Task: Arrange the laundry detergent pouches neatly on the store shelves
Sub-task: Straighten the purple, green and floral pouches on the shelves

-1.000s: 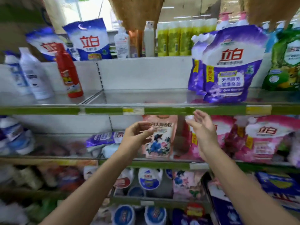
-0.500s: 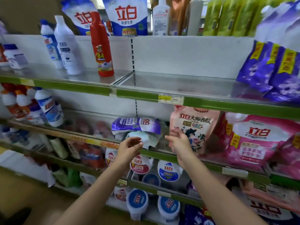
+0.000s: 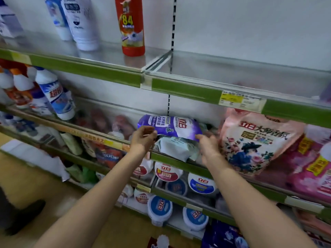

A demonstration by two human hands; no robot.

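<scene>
A purple detergent pouch (image 3: 172, 126) lies flat on the middle shelf (image 3: 179, 162), on top of a pale green-white pouch (image 3: 177, 148). My left hand (image 3: 144, 138) pinches the purple pouch's lower left corner with curled fingers. My right hand (image 3: 208, 146) reaches in from the right, and its fingertips touch the pouch's lower right corner. Just to the right, a pink floral pouch (image 3: 254, 142) stands upright, with more pink pouches (image 3: 311, 167) beyond it.
The upper shelf (image 3: 186, 90) holds a red bottle (image 3: 131, 27) and white bottles (image 3: 80, 22) at left; its right half is bare. Blue-and-white bottles (image 3: 55, 95) stand on the middle shelf's left. Round tubs (image 3: 201, 183) fill the shelves below. The floor (image 3: 44, 190) lies at lower left.
The view has dropped and closed in on the middle shelf. Both hands moved forward to the purple pouch: the left now pinches its corner, and the right left the pink pouch's side.
</scene>
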